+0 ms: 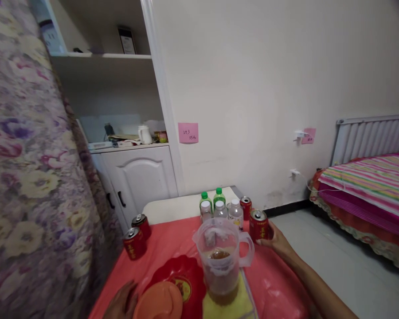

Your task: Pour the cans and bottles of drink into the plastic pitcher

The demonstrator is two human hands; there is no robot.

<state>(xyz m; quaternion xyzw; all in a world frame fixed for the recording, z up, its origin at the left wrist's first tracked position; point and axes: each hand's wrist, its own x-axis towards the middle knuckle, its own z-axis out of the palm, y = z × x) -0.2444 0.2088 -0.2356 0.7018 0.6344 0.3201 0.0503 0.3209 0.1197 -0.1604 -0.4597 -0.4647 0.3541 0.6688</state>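
My right hand point(271, 241) is closed around a red drink can point(258, 228) at the table's right side. Behind it stands another red can point(245, 208). My left hand point(121, 303) rests low at the left, beside an orange lid point(161, 302); its fingers are partly cut off by the frame edge, and whether they grip anything is unclear. Under the lid lies a red scalloped plate point(194, 283). A clear plastic pitcher point(219, 266) with some brown liquid stands upright on a yellow cloth point(241, 299). Two red cans point(134, 243) stand at the left edge.
Several bottles, including one with a green cap point(219, 195) and one with a white cap point(235, 212), cluster behind the pitcher. A pink-red cover point(173, 239) spreads over the table. Floral curtain point(29, 177) hangs at left; a bed point(369, 190) stands at right.
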